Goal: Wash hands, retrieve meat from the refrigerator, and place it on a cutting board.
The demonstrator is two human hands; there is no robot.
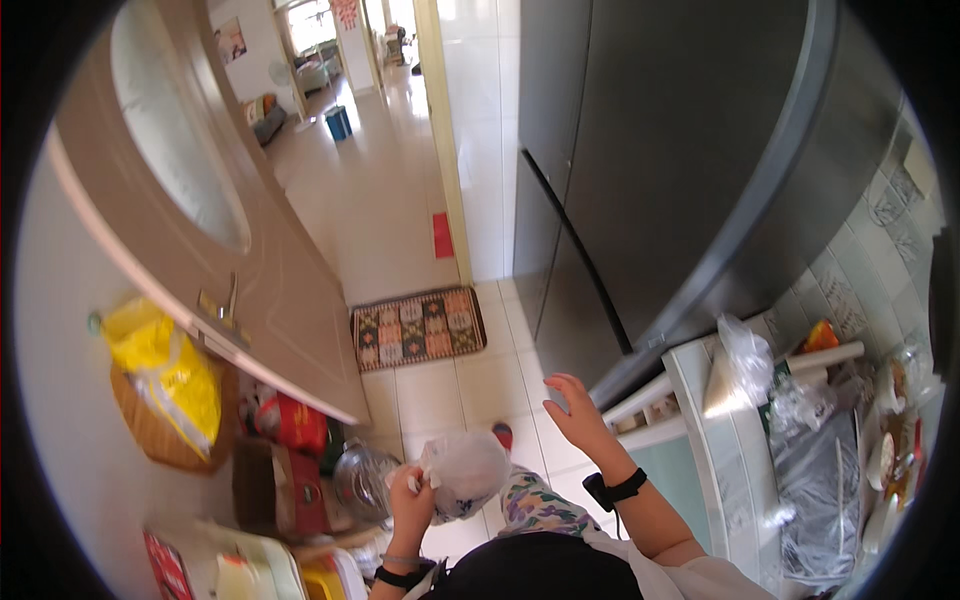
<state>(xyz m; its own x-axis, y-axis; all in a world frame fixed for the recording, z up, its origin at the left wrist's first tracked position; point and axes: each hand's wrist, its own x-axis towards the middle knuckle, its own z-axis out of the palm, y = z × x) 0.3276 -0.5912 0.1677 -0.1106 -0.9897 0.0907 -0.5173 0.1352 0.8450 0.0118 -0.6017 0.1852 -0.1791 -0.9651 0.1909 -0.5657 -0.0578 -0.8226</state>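
Observation:
At the lower middle, my left hand (pixel 412 496) is closed on the gathered top of a white plastic bag (pixel 466 469), which hangs beside my leg. What the bag holds cannot be made out. My right hand (pixel 576 412) is raised with nothing in it, its fingers apart and a little bent, in front of the lower part of a dark grey refrigerator (pixel 675 150). The refrigerator's doors look closed, and a gap lies between it and my fingers. Both wrists wear black bands.
A brown door (pixel 277 300) stands open at the left, with a patterned mat (pixel 420 328) in the doorway. Below the door are a yellow bag (pixel 176 375), a red bag (pixel 292 424) and a glass jar (pixel 364 480). A tiled counter (pixel 750 465) with plastic bags runs along the right.

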